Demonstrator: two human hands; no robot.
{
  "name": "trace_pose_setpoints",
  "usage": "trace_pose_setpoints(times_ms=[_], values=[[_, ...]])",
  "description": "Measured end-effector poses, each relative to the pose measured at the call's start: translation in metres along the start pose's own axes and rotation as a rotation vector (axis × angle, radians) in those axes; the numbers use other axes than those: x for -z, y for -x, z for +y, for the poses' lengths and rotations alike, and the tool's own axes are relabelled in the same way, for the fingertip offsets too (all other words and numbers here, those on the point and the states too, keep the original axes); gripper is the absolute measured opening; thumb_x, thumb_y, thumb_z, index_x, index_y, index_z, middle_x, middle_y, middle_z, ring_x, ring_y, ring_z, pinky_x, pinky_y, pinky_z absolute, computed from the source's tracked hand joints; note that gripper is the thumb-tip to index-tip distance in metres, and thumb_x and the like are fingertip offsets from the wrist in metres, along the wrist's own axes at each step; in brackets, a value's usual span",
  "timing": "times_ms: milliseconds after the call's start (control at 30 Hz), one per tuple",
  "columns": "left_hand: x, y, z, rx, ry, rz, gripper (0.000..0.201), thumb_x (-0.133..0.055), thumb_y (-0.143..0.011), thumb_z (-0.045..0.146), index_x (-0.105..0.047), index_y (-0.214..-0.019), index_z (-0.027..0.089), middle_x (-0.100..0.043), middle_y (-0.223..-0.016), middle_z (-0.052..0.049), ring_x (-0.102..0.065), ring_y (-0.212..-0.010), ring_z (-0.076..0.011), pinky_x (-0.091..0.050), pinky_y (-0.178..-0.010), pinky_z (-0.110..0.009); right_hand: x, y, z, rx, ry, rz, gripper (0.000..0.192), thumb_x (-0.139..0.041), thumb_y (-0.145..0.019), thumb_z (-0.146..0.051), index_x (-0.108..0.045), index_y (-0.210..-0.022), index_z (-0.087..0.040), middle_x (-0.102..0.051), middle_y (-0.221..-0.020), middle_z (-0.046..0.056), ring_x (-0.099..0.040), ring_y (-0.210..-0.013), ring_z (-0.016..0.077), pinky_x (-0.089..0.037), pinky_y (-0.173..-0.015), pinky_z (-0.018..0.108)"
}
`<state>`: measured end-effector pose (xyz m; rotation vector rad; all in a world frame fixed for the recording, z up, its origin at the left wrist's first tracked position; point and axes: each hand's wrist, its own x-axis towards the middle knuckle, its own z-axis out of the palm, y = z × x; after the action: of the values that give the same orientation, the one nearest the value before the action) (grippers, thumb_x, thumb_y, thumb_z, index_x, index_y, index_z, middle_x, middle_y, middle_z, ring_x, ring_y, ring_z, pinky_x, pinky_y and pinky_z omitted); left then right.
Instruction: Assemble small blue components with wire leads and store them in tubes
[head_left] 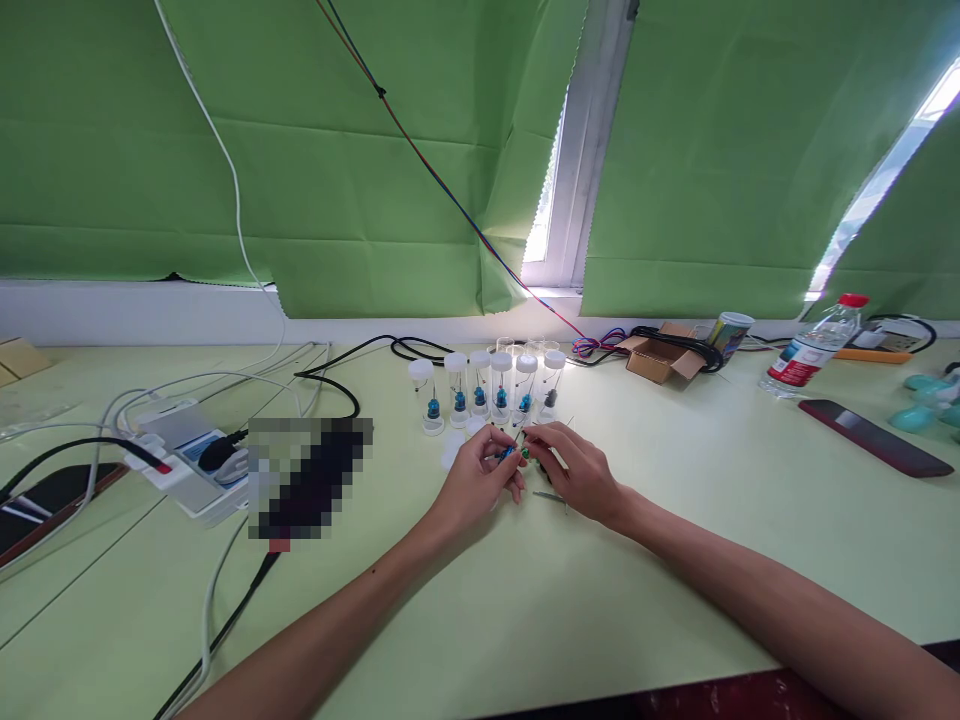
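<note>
My left hand [480,470] is closed in a pinch round a small blue piece [507,453], at the middle of the table. My right hand [576,470] meets it from the right, its fingertips closed on a thin dark stem [519,437] that rises near the blue piece. A speck of green shows between the fingertips, too small to name. Just beyond my hands stand several clear capped vials [501,388], most with a small blue part and a dark stem inside. A thin grey tool [550,496] lies under my right hand, partly hidden.
A white power strip [187,460] with plugs and cables lies left, beside a pixelated dark object [311,480]. At the back right are an open cardboard box [660,358], a can [729,338] and a water bottle [814,345]. A dark red phone [874,437] lies far right.
</note>
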<state>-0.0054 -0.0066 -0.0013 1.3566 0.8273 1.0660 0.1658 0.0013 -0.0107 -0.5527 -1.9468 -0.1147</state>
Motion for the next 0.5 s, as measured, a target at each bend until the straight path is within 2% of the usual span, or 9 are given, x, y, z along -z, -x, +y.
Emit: trace_pose_setpoints(times_ms=[500], values=[[0.0008, 0.0011, -0.0038, -0.001, -0.022, -0.033, 0.028, -0.067, -0.08, 0.041, -0.049, -0.085, 0.02, -0.061, -0.075, 0.001, -0.063, -0.056, -0.0138, -0.052, -0.052, -0.028, -0.0023, 0.0039, 0.0037, -0.032, -0.014, -0.021, 0.022, -0.045, -0.097, -0.017, -0.055, -0.116, -0.022, -0.068, -0.091, 0.006, -0.066, -0.079, 0.0158, -0.057, -0.069, 0.028]])
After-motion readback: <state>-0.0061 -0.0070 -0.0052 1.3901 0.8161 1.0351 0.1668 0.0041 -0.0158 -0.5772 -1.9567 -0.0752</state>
